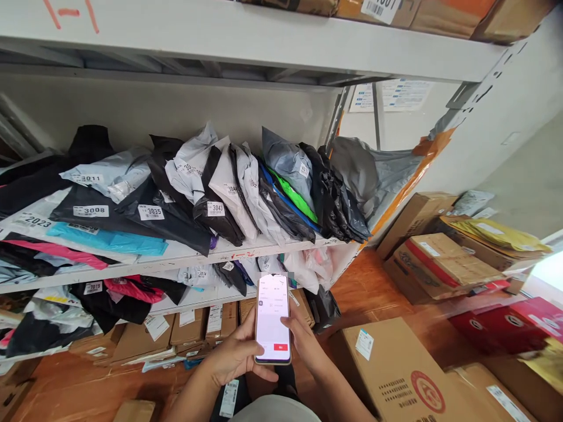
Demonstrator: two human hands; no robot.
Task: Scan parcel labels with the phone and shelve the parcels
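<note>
A lit smartphone (272, 328) is held upright at the lower middle, its white screen showing small text and a red button. My left hand (235, 351) grips it from the left side, thumb over the lower corner of the screen. On the other side, my right hand (303, 337) holds the right edge, with its thumb at the screen's side. Just beyond the phone, a shelf (211, 258) bears several plastic mailing bags, among them a black bag (215, 208) labelled 3043 and a dark bag (152, 212) labelled 3035.
A lower shelf (145, 312) carries more bags, with cardboard boxes (187, 328) under it. To the right, a large carton (396, 375) stands close beside me. Stacked boxes (448, 258) and red boxes (501, 328) sit farther right. Overhead, a shelf beam (264, 44) runs across.
</note>
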